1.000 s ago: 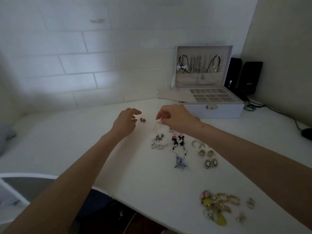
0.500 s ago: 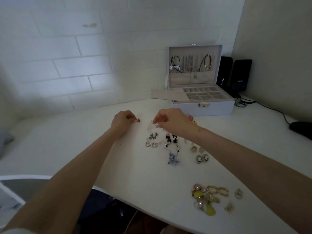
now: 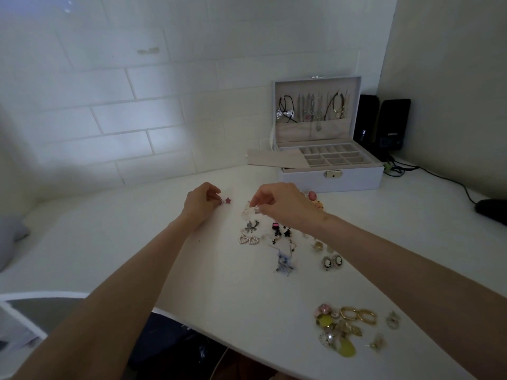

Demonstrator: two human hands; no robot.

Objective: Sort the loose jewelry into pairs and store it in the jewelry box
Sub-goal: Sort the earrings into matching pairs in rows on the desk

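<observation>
My left hand [image 3: 201,202] has its fingertips curled at a small red star earring [image 3: 227,200] on the white table [image 3: 123,242]; whether it pinches the earring is unclear. My right hand [image 3: 282,205] pinches a small pale translucent earring [image 3: 247,209] just above the table. Below the hands lie loose pieces: a dark bow piece [image 3: 251,226], pearl heart earrings [image 3: 248,239], black and pink earrings [image 3: 279,230], a blue piece [image 3: 284,261] and cameo earrings [image 3: 332,261]. The open white jewelry box [image 3: 329,176] stands at the back right.
A second heap with gold hoops [image 3: 358,315] and yellow pieces [image 3: 347,348] lies near the table's front right edge. Black speakers [image 3: 384,124] and cables [image 3: 428,171] sit beside the box. A dark object [image 3: 492,209] rests at the far right. A tiled wall backs the table.
My left hand's fingers have curled in at the red star earring. My right hand has stayed pinched over the pale earring. The camera view has shifted slightly.
</observation>
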